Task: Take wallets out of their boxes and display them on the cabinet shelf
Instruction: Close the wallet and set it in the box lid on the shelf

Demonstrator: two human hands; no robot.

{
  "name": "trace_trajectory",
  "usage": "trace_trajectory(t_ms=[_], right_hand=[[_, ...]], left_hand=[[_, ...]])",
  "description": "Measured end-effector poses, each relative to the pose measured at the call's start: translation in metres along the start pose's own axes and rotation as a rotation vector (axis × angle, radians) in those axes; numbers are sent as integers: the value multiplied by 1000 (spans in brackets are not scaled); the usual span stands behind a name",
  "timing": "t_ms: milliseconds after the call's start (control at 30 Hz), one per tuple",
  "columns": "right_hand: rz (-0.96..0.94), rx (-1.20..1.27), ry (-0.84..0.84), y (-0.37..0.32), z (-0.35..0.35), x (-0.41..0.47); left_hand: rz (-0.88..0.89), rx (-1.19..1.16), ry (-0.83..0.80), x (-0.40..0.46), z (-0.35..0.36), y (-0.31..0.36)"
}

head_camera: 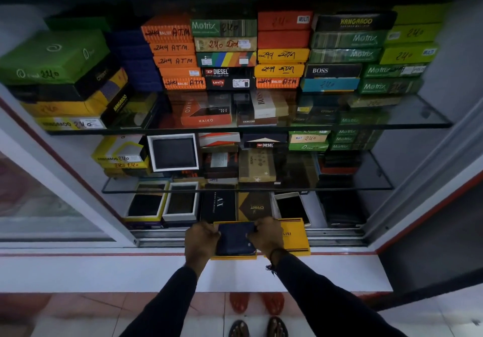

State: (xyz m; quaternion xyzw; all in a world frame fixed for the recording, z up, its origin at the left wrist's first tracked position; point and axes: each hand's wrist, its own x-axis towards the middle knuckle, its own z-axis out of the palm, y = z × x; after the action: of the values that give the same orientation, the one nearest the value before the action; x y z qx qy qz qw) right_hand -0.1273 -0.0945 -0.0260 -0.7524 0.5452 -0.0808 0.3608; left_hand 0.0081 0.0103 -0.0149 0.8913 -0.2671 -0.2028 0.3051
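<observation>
A dark blue wallet (pixel 236 238) lies in an open yellow box (pixel 233 256) on the white ledge in front of the cabinet. My left hand (pixel 200 242) grips the wallet's left edge and my right hand (pixel 266 234) grips its right edge. The yellow box lid (pixel 295 234), printed with part of a brand name, rests just right of my right hand. Behind my hands, on the cabinet's bottom shelf (pixel 317 212), several open boxes show dark wallets (pixel 146 204).
Two glass shelves (pixel 423 117) above hold stacks of closed wallet boxes in green, orange, yellow and black. A framed black wallet (pixel 173 152) stands on the middle shelf. The sliding door track (pixel 337 234) runs along the cabinet's front. Sandals (pixel 257 302) lie on the tiled floor below.
</observation>
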Motion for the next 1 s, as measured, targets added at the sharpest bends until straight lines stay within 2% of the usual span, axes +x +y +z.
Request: trace_trajectory(t_ms=[133, 267, 400, 500, 633, 767, 867, 1000], right_hand=[[15, -153, -22, -6, 14, -1], [43, -195, -19, -13, 16, -1], [72, -19, 38, -24, 9, -10], [95, 154, 115, -28, -5, -21], [-6, 340, 218, -37, -39, -38], [-126, 509, 307, -45, -74, -33], [-167, 562, 418, -59, -104, -17], [-148, 681, 488, -86, -136, 14]], left_hand=[[-30, 22, -98, 8, 5, -9], [-47, 53, -185, 12, 4, -15], [-114, -20, -170, 3, -7, -10], [-96, -71, -84, -10, -20, -6], [56, -185, 42, -32, -38, 6], [256, -299, 159, -42, -61, 44], [418, -298, 276, -32, -74, 82], [519, -298, 296, 7, -75, 125]])
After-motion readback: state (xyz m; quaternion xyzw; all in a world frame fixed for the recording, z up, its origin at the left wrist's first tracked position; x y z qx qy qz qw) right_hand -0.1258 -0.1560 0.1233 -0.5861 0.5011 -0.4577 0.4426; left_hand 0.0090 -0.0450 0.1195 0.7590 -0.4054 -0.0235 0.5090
